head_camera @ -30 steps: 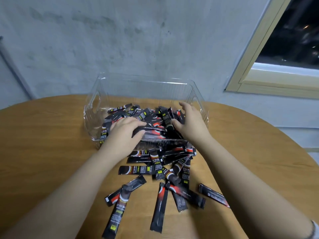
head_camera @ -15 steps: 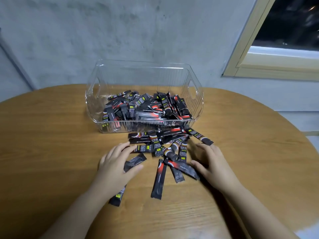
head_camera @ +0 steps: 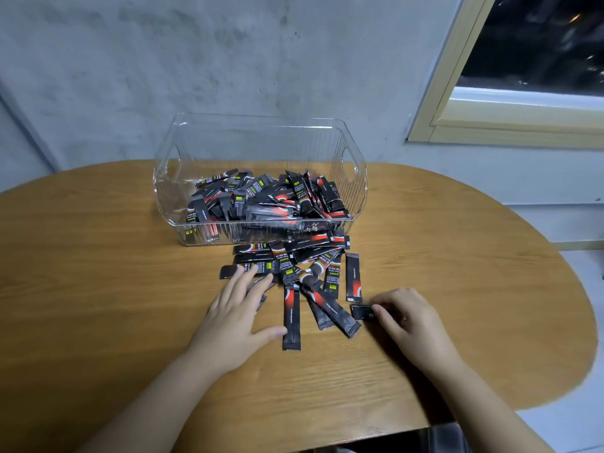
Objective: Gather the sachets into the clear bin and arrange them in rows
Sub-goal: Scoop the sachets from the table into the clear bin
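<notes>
Ahead, clear bin behind loose sachets; left hand flat, fingers apart, right hand pinching one sachet.

A rounded wooden tabletop with visible grain carries everything. A clear bin stands on it toward the far edge, partly filled with dark sachets. Just in front of the bin, loose sachets lie scattered and overlapping on the wood. The left hand rests flat over some; the right hand pinches one sachet against the tabletop.
</notes>
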